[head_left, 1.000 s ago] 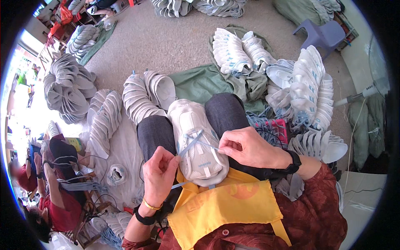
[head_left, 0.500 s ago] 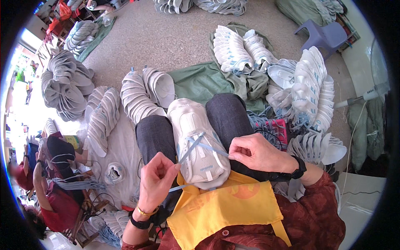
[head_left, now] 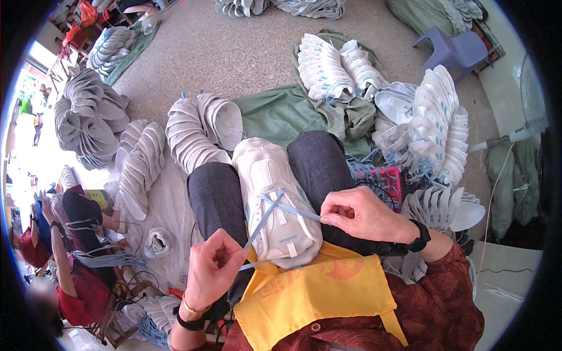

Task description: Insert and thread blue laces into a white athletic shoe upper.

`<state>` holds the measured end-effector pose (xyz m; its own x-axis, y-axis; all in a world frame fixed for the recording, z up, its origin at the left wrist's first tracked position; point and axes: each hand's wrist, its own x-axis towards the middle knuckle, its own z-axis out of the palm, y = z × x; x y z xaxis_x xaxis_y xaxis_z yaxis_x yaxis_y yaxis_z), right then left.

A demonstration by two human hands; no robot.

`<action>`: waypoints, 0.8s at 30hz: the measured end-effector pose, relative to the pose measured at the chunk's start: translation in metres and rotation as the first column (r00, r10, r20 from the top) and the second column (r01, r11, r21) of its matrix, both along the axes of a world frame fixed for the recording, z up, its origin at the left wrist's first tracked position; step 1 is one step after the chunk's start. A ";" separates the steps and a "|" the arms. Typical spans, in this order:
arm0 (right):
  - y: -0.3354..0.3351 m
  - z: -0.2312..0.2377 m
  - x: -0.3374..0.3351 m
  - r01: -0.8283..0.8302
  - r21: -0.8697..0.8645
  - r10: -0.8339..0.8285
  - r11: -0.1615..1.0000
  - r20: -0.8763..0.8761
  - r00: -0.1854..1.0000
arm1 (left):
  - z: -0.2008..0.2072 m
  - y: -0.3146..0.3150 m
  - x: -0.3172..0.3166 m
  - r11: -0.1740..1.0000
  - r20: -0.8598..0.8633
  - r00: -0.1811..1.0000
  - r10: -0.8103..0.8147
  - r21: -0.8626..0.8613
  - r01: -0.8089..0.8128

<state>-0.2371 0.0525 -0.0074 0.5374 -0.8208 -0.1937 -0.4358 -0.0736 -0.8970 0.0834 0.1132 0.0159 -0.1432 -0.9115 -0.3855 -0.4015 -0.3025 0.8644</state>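
A white sneaker upper (head_left: pixel 264 167) lies between my thighs, its toe pointing away from me. A flat light-blue shoelace (head_left: pixel 298 211) crosses over itself above the upper's throat. My left hand (head_left: pixel 212 266), left of the upper's near end, pinches one length of the lace between thumb and fingers; a tail of it runs out below the fingers toward the apron. To the right of the upper, my right hand (head_left: pixel 366 215) pinches the other end between thumb and forefinger. Both lengths look stretched, forming an X.
A yellow apron (head_left: pixel 316 292) covers my lap. Stacked white uppers (head_left: pixel 196 137) stand ahead, with more stacks (head_left: pixel 433 128) at the right. A pink basket (head_left: pixel 386 182) holding blue laces sits beside my right thigh. Another person (head_left: pixel 85 286) sits at the left; a purple stool (head_left: pixel 451 51) is far right.
My left hand has moved slightly down and left, so more lace shows between it and the crossing. My right hand has stayed nearly in place with its lace end.
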 end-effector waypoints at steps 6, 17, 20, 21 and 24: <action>-0.005 0.010 0.012 0.024 0.080 -0.023 0.996 -0.014 1.000 | 0.015 -0.004 -0.010 0.952 0.166 0.976 -0.139 -0.249 0.178; -0.007 0.008 0.032 0.020 -0.059 -0.018 0.998 0.026 0.999 | 0.004 -0.008 -0.024 0.942 -0.111 0.993 -0.045 -0.335 0.005; -0.008 0.009 0.034 0.031 -0.103 -0.032 0.994 -0.009 0.999 | 0.026 -0.020 -0.029 0.936 0.054 0.998 -0.014 -0.352 0.032; -0.008 0.009 0.034 0.030 -0.104 -0.031 0.994 -0.009 0.999 | 0.029 -0.021 -0.028 0.927 0.183 0.983 -0.011 -0.366 0.079; -0.007 0.009 0.037 0.044 -0.173 -0.050 0.984 -0.027 0.998 | 0.022 -0.020 -0.022 0.903 0.288 0.957 0.009 -0.413 0.116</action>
